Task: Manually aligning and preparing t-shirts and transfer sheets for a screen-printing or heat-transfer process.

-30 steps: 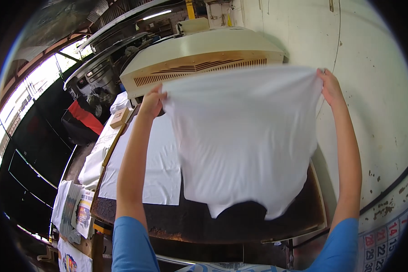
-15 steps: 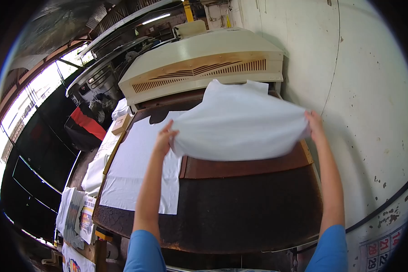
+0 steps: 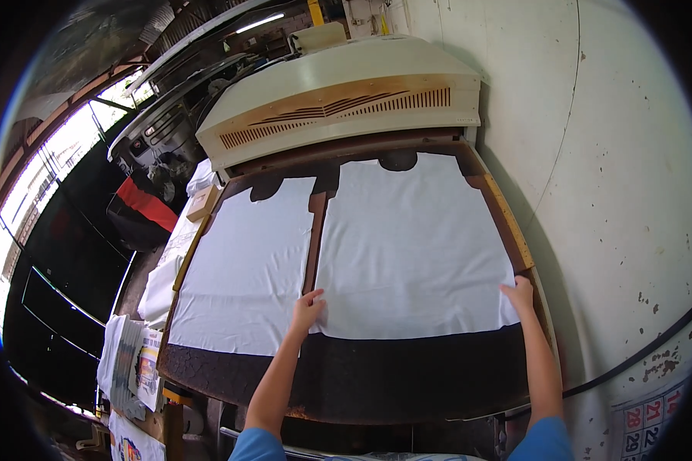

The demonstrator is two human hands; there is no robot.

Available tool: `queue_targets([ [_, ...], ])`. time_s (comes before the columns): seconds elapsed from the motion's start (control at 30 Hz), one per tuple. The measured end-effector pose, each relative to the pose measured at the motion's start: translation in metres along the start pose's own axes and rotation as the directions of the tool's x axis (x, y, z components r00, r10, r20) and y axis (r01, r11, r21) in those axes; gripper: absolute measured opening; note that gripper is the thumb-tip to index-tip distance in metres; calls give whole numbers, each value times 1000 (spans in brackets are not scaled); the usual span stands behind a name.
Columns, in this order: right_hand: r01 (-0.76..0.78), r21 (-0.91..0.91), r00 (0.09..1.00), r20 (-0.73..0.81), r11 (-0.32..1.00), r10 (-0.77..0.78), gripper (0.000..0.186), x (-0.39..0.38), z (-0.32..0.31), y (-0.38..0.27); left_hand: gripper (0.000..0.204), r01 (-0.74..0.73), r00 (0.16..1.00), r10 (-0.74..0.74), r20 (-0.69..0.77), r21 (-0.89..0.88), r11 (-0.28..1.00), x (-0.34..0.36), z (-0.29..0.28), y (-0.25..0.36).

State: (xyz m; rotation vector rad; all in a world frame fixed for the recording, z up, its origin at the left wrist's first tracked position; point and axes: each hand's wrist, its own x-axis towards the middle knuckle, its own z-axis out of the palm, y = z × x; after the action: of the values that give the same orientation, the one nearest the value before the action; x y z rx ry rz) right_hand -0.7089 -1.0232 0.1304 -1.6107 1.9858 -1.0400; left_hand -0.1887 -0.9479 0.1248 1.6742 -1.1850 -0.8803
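Two white pieces of fabric lay side by side on a dark brown counter (image 3: 407, 376), a narrow reddish-brown strip (image 3: 313, 242) showing between them. The right fabric piece (image 3: 415, 246) was spread nearly flat, with a rounded notch in its far edge and soft wrinkles toward its near side. The person's hands were well apart, one at each near corner of it: the left hand (image 3: 308, 310) was clamped on the left corner, and the right hand (image 3: 520, 295) pinched the right one, where the cloth bunched into small folds. The left fabric piece (image 3: 242, 273) lay near the left hand; whether the two touched I could not tell. It too had a notch in its far edge, and creases ran across its lower half.

Behind the pieces, at the far end of the counter, stood a beige machine (image 3: 346, 73) with slotted vents along its front. A small cardboard box (image 3: 202, 203) sat to the left, and nearer the person was a stack of folded cloth (image 3: 121, 361). A pale wall (image 3: 615, 200) with chipped paint rose on the right.
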Motion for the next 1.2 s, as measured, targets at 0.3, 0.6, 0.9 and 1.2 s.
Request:
queue_targets([
  [0.3, 59, -129, 963, -254, 990, -91, 25, -39, -53, 4, 21, -86, 971, 125, -206, 188, 978, -94, 13, 35],
  [0.6, 61, -151, 961, -258, 987, -99, 25, -65, -64, 27, 18, -64, 975, 106, -196, 210, 976, -132, 15, 40],
  [0.9, -68, -495, 958, -276, 866, -82, 10, -83, -61, 8, 24, -30, 962, 160, -222, 496, 868, -149, -2, 25],
  [1.2, 352, -157, 897, -223, 923, -381, 16, -140, 11, -98, 25, 40, 884, 163, -439, 416, 908, -234, -94, 9],
])
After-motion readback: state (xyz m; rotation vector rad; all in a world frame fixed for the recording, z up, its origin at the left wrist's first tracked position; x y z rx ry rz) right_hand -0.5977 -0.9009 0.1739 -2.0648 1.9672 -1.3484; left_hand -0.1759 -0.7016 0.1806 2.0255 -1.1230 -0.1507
